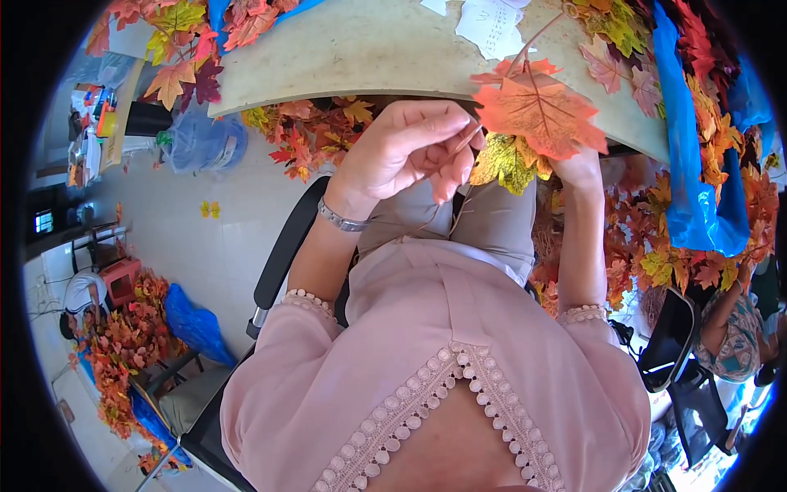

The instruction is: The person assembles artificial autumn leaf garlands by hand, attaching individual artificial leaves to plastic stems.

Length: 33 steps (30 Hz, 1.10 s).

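Observation:
My left hand (418, 148) is raised at the near edge of the table, thumb and fingertips pinched on a thin brown strand. The strand trails down over my lap; whether it is a stem or a tie I cannot tell. Just right of it is a spray of artificial maple leaves, with a large orange leaf (537, 111) on top and a yellow-green leaf (507, 164) below. Its brown stem (533, 41) runs up over the table. My right hand (579, 168) is under the orange leaf, which hides its fingers and anything in them.
The pale table (344, 61) curves across ahead of me, with white paper (490, 29) on it. Artificial leaves hang at both sides, beside blue plastic (697, 197). On the left stand a clear water bottle (205, 141) and a leaf pile (131, 336). Another person (730, 328) sits at right.

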Motion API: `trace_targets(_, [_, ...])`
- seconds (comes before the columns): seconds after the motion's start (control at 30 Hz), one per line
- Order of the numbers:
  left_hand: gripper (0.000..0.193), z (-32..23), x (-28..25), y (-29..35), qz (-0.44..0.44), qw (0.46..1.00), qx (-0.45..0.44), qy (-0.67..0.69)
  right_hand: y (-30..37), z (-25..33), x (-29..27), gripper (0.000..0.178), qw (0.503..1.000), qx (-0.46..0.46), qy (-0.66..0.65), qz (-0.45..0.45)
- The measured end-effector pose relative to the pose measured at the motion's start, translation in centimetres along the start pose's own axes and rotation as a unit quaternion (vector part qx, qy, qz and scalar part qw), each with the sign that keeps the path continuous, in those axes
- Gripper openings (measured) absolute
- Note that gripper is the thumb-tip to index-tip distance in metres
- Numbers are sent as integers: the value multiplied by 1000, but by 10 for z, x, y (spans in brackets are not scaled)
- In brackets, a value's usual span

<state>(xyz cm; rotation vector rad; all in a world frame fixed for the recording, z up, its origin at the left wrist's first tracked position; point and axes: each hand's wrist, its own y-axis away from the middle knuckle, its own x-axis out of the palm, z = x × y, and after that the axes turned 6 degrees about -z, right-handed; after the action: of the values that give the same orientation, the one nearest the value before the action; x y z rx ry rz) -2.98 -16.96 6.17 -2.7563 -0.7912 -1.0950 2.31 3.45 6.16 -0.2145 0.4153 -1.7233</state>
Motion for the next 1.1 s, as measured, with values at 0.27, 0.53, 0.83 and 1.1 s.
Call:
trace_targets(0.27, [14, 11, 16, 17, 56, 993, 75, 72, -8, 10, 35, 19, 983, -26, -172, 61])
trace_targets(0.53, [11, 9, 15, 38, 3, 971, 221, 89, -48, 26, 66, 28, 960, -4, -195, 200])
trace_targets(0.83, [15, -12, -13, 50, -167, 896, 405, 76, -155, -43, 1, 17, 954, -38, 292, -56])
trace_targets(1.1, [17, -12, -25, 52, -159, 887, 425, 83, -203, -82, -15, 20, 869, -70, 478, -107])
